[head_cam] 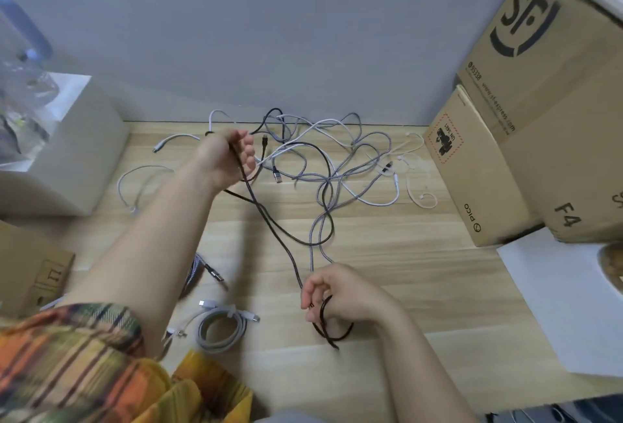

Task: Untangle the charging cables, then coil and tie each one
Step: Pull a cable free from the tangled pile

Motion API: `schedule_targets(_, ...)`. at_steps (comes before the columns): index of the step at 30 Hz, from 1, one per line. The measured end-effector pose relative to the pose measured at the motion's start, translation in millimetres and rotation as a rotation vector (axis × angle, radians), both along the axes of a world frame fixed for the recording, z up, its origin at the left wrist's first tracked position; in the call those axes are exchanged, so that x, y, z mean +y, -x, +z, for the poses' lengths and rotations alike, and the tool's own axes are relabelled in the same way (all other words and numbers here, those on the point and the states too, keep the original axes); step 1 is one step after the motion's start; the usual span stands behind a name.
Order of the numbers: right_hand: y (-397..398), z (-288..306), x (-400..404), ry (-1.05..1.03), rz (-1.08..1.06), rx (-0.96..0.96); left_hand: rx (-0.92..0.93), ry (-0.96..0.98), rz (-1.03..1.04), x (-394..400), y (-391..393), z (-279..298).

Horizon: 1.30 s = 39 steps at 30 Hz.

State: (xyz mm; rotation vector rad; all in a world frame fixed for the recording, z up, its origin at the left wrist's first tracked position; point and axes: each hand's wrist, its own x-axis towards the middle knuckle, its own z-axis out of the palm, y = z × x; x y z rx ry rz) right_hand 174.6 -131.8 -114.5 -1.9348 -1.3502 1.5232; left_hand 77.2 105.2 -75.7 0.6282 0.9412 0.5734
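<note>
The right hand (332,294) sits low over the wooden tabletop (404,287), its fingers curled round a small coil of the dark braided cable (286,247); thumb and forefinger pinch the strand where it enters the loops, and the rest of the coil hangs below the palm toward the table. From there the same dark cable runs up and to the left to the left hand (229,156), which is raised farther out over the table with its fingers curled loosely round the strand, so that the cable passes through the palm and out past the fingertips. Beyond that hand lies the tangle of cables (337,159), grey braided, white and dark strands crossing each other near the grey wall (269,35), with a red-tipped USB plug (277,176) lying at its left edge. One grey cable (317,237) trails out of the heap toward the right hand. A coiled grey cable (222,326), already bound with a tie, rests on the table between the two forearms, and another dark bundled cable (199,271) lies just beyond it, partly hidden by the left forearm. Cardboard boxes (526,112) stand along the right side.
</note>
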Motion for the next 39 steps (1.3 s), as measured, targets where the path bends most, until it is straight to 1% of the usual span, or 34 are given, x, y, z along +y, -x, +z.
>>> schedule_targets(2,-3.0,-8.4,0.5,0.076,-0.007,-0.062,0.010,-0.097,0.002,6.6,-7.1,6.5)
schedule_targets(4,-4.6,-12.3,1.6,0.154,0.009,-0.089,-0.043,-0.137,0.028,12.0,-11.8,12.4)
schedule_targets(7,-4.8,-14.8,4.8,0.233,-0.012,-0.131,-0.135,-0.084,0.099,19.2,-14.9,20.8)
schedule_targets(10,-6.7,-15.6,5.6,0.297,0.052,-0.248,-0.266,0.016,0.327,33.1,-11.7,27.5)
schedule_targets(12,-7.1,-18.5,2.3,0.343,0.080,-0.320,-0.389,0.086,0.402,39.5,-9.1,30.1)
schedule_targets(14,-6.3,-23.4,0.9,0.305,-0.026,-0.393,-0.390,0.113,0.324,34.4,-8.4,30.2)
schedule_targets(16,-5.6,-27.2,2.4,0.183,-0.210,-0.451,-0.344,0.123,0.167,16.7,-10.4,24.9)
schedule_targets(19,-7.7,-31.4,5.7,0.055,-0.390,-0.457,-0.392,0.240,0.000,-16.9,-12.1,16.3)
schedule_targets(21,-10.9,-30.7,6.1,0.035,-0.415,-0.461,-0.469,0.341,-0.042,-37.5,-12.3,11.5)
schedule_targets(22,-11.6,-28.9,5.8,0.034,-0.378,-0.503,-0.501,0.393,-0.051,-47.6,-11.9,9.2)
schedule_targets(24,-11.9,-22.8,5.8,0.034,-0.264,-0.676,-0.545,0.483,-0.065,-66.6,-11.7,5.4)
schedule_targets(25,-10.4,-17.3,5.4,0.017,-0.262,-0.742,-0.557,0.506,-0.070,-75.9,-11.5,4.3)
schedule_targets(26,-7.3,-11.0,4.5,-0.013,-0.306,-0.768,-0.557,0.519,-0.072,-84.4,-11.1,3.6)
schedule_targets(28,-0.2,4.5,3.9,-0.148,-0.457,-0.729,-0.534,0.516,-0.057,-98.2,-10.8,3.8)
schedule_targets(30,4.8,18.2,3.6,-0.359,-0.583,-0.611,-0.521,0.505,-0.026,-110.0,-10.6,4.7)
schedule_targets(31,6.8,24.2,4.0,-0.456,-0.589,-0.548,-0.544,0.525,0.000,-114.7,-9.8,6.0)
schedule_targets(32,8.0,29.6,4.9,-0.513,-0.545,-0.510,-0.600,0.565,0.033,-117.6,-9.1,6.2)
schedule_targets(35,11.5,32.7,0.9,-0.485,-0.379,-0.419,-0.889,0.745,0.175,-120.1,-4.0,9.2)
schedule_targets(37,12.1,29.0,-2.1,-0.479,-0.397,-0.206,-0.982,0.746,0.296,-115.8,-0.5,12.6)
schedule_targets(39,15.6,30.6,-6.8,-0.470,-0.405,0.063,-1.008,0.698,0.398,-113.4,1.4,16.5)
